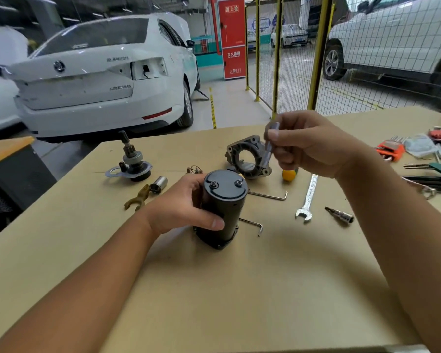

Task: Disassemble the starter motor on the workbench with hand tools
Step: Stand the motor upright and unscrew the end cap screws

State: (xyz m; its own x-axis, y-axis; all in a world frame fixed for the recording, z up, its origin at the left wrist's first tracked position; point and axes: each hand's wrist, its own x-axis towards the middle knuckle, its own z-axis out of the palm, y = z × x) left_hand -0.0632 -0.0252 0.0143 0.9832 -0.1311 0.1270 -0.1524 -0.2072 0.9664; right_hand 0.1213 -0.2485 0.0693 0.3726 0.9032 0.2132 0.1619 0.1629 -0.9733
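A tan bench (pixel 239 289) carries everything, with a white car (pixel 99 72) parked beyond its far edge. Near the middle of the bench stands the black motor body (pixel 223 207), upright, its capped end with two studs facing up. The left hand (pixel 181 207) grips it from the left side, fingers curled round the barrel and thumb across the front. Behind it lies the grey aluminium nose housing (pixel 247 159), its round opening turned toward the camera. The right hand (pixel 313 146) hovers above that housing, its fingers pinching a slim metal tool (pixel 269 146) that is blurred, so its kind cannot be told. To the far left sits the pinion drive assembly (pixel 134 161), shaft up, with a brass shift fork (pixel 138 197) and a small metal plunger (pixel 159 184) just beside it. Right of the motor body lie a combination wrench (pixel 308 197), two hex keys (pixel 269 196) and a socket bit (pixel 340 215).
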